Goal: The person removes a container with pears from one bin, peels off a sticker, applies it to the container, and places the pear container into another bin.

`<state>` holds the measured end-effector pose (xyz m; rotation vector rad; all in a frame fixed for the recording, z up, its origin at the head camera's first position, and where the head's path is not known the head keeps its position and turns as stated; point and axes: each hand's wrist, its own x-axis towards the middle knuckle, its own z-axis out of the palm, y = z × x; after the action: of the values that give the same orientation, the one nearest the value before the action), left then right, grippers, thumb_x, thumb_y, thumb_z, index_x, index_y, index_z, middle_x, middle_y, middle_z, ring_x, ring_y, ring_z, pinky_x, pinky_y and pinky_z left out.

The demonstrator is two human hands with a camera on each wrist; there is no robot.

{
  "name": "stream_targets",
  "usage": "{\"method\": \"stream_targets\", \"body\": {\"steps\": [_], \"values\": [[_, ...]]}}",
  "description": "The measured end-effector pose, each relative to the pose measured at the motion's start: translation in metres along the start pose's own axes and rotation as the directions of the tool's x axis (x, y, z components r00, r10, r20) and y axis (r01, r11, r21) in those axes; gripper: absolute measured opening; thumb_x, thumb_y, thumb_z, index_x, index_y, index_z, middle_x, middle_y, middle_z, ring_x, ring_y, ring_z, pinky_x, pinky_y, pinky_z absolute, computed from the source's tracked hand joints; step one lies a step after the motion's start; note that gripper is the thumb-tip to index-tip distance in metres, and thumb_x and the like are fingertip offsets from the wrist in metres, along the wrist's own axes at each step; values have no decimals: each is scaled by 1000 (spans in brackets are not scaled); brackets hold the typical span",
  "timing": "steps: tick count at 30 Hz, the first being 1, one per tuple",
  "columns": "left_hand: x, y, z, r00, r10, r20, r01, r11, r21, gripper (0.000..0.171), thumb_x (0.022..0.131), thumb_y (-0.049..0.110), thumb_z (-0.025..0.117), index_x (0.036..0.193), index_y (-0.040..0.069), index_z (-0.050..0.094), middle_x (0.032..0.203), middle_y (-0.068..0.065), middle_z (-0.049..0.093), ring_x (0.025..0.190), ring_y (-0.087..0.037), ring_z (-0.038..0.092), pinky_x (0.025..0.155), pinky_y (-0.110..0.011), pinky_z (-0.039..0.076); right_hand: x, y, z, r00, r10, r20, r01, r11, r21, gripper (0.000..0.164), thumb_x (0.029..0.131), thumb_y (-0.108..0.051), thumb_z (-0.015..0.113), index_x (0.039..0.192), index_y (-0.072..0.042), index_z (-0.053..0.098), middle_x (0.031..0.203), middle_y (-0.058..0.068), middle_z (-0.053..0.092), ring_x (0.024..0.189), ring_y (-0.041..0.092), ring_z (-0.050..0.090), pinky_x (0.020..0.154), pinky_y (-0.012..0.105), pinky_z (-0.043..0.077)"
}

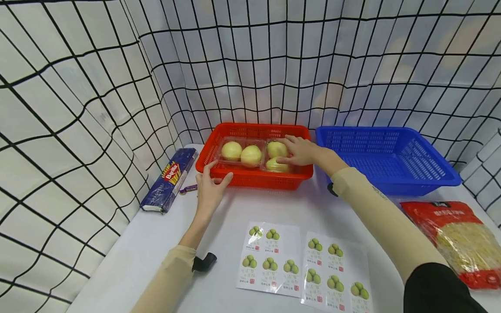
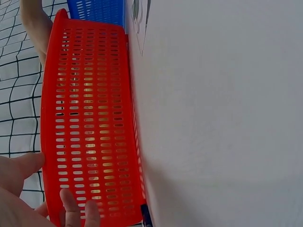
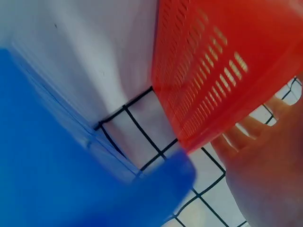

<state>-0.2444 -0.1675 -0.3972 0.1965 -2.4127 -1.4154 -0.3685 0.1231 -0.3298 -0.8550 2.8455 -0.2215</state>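
A red plastic basket stands at the back of the table. Inside it, two clear plastic boxes sit side by side: the left box holds two round pale-yellow fruits, and so does the right box. My right hand reaches over the basket's right side, fingers and thumb spread across the right box. From the right wrist view, the basket wall hides that box. At the front left corner of the basket is my left hand, its fingers parted close to the rim; whether they press on it is unclear.
A blue basket stands to the right. Leftward lie a blue pasta box and a small purple-wrapped item. Two sticker sheets with fruit pictures lie in front. A red food bag is far right; black netting surrounds the table.
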Motion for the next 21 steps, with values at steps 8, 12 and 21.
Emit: {"method": "stream_targets", "body": {"steps": [8,12,21], "values": [[-2,0,-3,1000,-18,5,18,1000,2,74,91,42,77,152,17,43,125,-23,44,104,-33,67,82,-32,45,25,-6,-6,997,-54,56,50,996,78,86,96,-63,57,163,-20,25,171,17,19,157,46,20,124,70,17],[-1,0,-5,1000,-29,1,29,1000,-9,73,91,43,77,151,19,43,124,-21,45,103,-30,66,81,-31,45,36,-15,-10,991,-96,93,89,993,79,89,94,-64,59,164,-21,24,172,16,17,159,43,14,125,69,12],[-4,-1,-6,999,-25,-35,26,999,18,70,91,41,77,150,23,45,120,-20,47,96,-27,64,73,-30,41,63,9,-16,983,-55,178,29,989,146,98,93,-61,63,165,-12,17,172,18,13,159,42,13,125,67,17]]}}
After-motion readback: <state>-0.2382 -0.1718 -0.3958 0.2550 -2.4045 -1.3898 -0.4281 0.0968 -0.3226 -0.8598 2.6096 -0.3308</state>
